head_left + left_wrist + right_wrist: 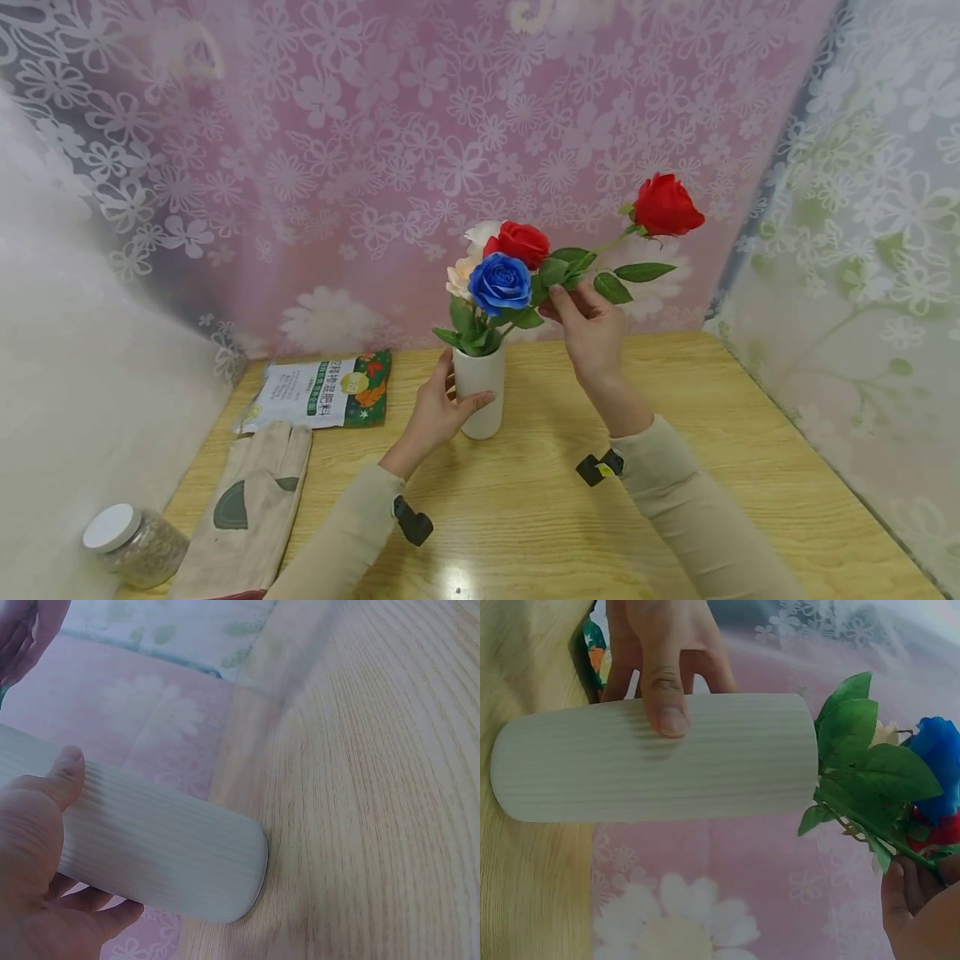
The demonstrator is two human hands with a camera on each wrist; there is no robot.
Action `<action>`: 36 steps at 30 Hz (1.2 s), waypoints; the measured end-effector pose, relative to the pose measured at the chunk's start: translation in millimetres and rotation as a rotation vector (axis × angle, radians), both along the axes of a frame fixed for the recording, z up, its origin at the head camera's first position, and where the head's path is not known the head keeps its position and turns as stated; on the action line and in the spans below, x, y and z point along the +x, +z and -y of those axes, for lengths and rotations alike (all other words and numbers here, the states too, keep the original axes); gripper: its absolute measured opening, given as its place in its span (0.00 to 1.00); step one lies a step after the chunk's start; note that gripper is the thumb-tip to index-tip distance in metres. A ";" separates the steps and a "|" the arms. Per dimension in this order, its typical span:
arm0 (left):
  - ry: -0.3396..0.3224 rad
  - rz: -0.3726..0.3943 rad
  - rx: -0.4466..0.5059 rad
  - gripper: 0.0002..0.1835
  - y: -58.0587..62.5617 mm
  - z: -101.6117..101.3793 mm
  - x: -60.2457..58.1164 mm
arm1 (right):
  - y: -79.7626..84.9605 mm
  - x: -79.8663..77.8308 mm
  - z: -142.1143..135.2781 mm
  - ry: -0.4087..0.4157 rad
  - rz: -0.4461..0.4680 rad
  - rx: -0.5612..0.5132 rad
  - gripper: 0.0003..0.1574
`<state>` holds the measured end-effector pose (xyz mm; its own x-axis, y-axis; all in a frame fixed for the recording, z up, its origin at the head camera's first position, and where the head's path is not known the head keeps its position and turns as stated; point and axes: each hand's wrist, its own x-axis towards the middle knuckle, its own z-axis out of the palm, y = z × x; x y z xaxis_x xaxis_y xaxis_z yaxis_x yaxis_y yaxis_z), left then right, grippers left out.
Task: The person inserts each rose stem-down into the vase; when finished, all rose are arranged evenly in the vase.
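Observation:
A white ribbed vase (480, 373) stands upright on the wooden table. My left hand (435, 410) grips it from the left, thumb across the front and fingers behind. Out of its mouth rise a blue rose (500, 283), a red rose (525, 242), a cream rose (459, 277) and a whitish bloom (482, 235) with green leaves. To the right of them, my right hand (596, 337) pinches the leafy stem of a second red rose (667, 206), which leans out to the upper right. In the right wrist view that green stem (866, 825) slants to the vase mouth; its lower end is hidden.
At the table's back left lies a printed plastic bag (322, 392). Nearer are a beige work glove (258, 500) with a grey-green patch and a clear jar (142, 546) with a white lid, lying tilted. Flower-patterned sheeting (420, 150) encloses the table's back and sides.

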<state>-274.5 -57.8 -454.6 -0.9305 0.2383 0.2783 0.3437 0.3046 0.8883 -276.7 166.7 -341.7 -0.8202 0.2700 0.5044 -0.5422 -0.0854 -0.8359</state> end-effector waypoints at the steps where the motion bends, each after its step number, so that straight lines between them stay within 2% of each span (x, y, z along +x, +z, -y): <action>1: 0.001 -0.003 0.004 0.56 -0.2 -0.2 -0.3 | -1.4 0.0 2.7 -0.011 0.010 0.036 0.17; 5: -0.001 -0.016 0.015 0.55 0.6 -1.0 -0.1 | -9.7 0.5 13.9 -0.064 0.047 0.214 0.16; 8: -0.010 -0.021 0.019 0.54 0.8 -1.4 0.1 | -15.7 0.8 21.0 -0.084 0.049 0.296 0.13; 15: -0.005 -0.027 0.007 0.53 -1.0 -0.9 -2.6 | -19.1 1.1 27.3 -0.092 0.089 0.320 0.10; 19: 0.001 -0.029 -0.001 0.53 -0.3 -0.1 -1.8 | -30.1 -1.8 29.3 -0.105 0.066 0.364 0.07; 21: 0.000 -0.031 0.000 0.53 0.1 0.1 -0.7 | -38.8 -3.8 31.0 -0.109 0.051 0.379 0.11; 25: -0.006 -0.027 0.004 0.51 0.5 0.1 0.6 | -49.5 -4.5 34.6 -0.094 0.084 0.374 0.18; 32: -0.001 -0.040 0.000 0.51 -0.7 0.4 -0.1 | -48.0 -1.9 35.2 -0.071 0.147 0.397 0.24; 36: -0.004 -0.051 0.002 0.52 -0.7 0.1 -0.5 | -43.3 0.7 33.9 -0.082 0.128 0.407 0.12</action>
